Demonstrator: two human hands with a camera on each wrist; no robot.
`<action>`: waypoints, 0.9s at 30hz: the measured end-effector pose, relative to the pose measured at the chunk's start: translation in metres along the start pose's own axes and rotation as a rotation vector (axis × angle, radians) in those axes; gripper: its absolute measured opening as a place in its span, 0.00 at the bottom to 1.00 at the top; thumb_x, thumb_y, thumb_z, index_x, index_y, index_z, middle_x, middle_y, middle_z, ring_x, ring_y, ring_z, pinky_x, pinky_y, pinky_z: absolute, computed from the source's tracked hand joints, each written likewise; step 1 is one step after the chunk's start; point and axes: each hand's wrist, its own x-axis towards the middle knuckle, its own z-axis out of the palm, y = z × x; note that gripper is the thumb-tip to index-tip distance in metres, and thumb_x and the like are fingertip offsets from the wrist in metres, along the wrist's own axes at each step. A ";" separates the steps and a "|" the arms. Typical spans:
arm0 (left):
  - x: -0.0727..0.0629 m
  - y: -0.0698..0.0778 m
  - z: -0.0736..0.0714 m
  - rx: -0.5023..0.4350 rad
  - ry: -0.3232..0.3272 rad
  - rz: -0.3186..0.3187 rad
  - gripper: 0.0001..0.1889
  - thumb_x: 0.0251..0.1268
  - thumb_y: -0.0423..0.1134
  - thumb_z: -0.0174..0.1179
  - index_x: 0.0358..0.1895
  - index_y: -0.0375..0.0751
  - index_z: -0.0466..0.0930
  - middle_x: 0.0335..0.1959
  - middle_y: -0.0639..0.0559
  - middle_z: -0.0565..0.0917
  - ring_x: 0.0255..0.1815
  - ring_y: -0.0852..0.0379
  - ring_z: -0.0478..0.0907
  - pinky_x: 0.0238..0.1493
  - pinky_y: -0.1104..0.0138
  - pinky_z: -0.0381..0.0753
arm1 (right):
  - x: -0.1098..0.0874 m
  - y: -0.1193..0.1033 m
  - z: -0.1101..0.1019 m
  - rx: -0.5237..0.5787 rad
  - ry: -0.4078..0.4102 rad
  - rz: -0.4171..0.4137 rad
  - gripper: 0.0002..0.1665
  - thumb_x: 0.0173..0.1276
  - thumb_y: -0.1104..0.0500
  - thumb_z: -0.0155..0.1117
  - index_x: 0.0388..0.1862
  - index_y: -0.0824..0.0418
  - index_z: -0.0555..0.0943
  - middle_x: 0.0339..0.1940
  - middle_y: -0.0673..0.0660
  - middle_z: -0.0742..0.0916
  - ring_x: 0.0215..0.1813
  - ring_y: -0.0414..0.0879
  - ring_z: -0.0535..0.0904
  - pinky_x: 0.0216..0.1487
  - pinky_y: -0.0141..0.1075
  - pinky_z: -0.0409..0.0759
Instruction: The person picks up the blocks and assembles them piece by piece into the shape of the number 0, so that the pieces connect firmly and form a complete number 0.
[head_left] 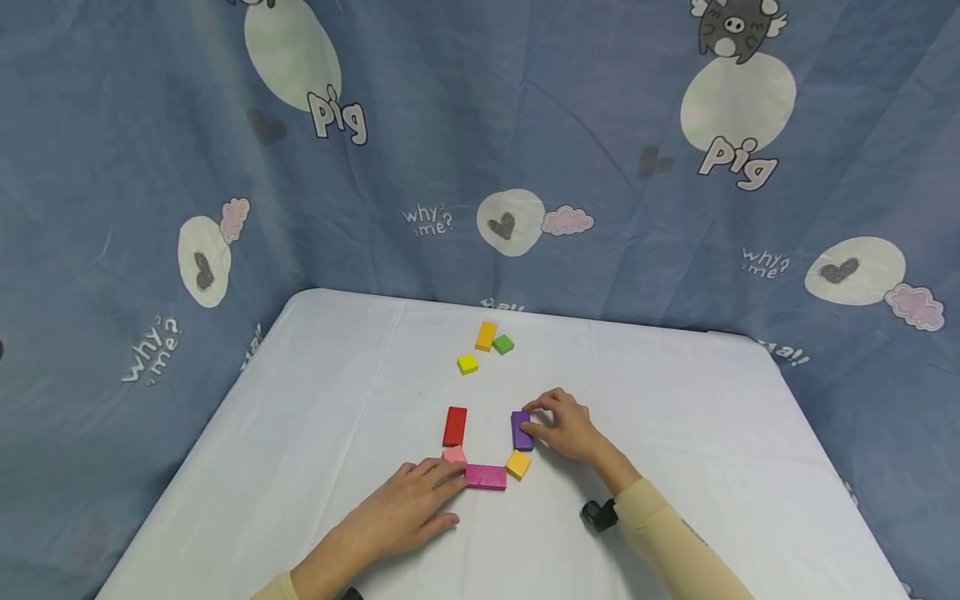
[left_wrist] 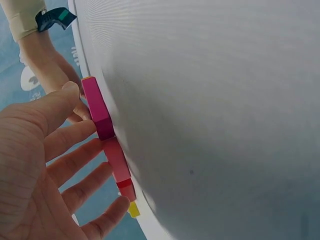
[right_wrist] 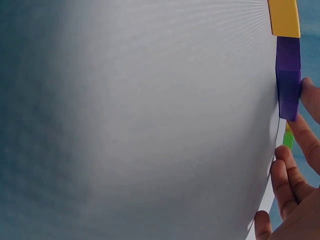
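Note:
My left hand (head_left: 411, 510) lies flat with its fingers extended. Its fingertips touch the pink block (head_left: 453, 454) and the left end of the magenta block (head_left: 487, 477), partly covering the pink one. In the left wrist view the fingers spread along the magenta block (left_wrist: 99, 107) and the pink block (left_wrist: 117, 159). With thumb and index finger my right hand (head_left: 566, 427) pinches the purple block (head_left: 519, 432), which stands lengthwise on the right; the right wrist view shows the index at one end of the purple block (right_wrist: 289, 92). An orange-yellow block (head_left: 518, 465) sits between purple and magenta.
A red block (head_left: 454, 426) lies just beyond the pink one. Farther back on the white table (head_left: 360, 400) are an orange block (head_left: 486, 337), a green block (head_left: 503, 344) and a yellow block (head_left: 467, 364). A blue printed curtain (head_left: 450, 150) hangs behind the table.

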 end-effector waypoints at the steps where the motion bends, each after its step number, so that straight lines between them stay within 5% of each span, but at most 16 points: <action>1: 0.000 0.000 0.000 -0.001 -0.001 -0.001 0.28 0.68 0.56 0.58 0.67 0.49 0.74 0.68 0.54 0.70 0.65 0.52 0.68 0.56 0.53 0.73 | 0.000 0.000 0.000 0.001 0.000 0.000 0.16 0.64 0.51 0.71 0.50 0.52 0.85 0.47 0.52 0.78 0.55 0.52 0.73 0.59 0.58 0.60; 27: -0.001 -0.002 0.001 -0.008 0.000 -0.001 0.28 0.69 0.56 0.57 0.68 0.49 0.73 0.69 0.55 0.69 0.65 0.53 0.67 0.57 0.53 0.72 | -0.002 0.000 0.001 0.011 0.005 -0.023 0.15 0.64 0.52 0.70 0.49 0.52 0.84 0.48 0.53 0.78 0.55 0.53 0.72 0.59 0.58 0.59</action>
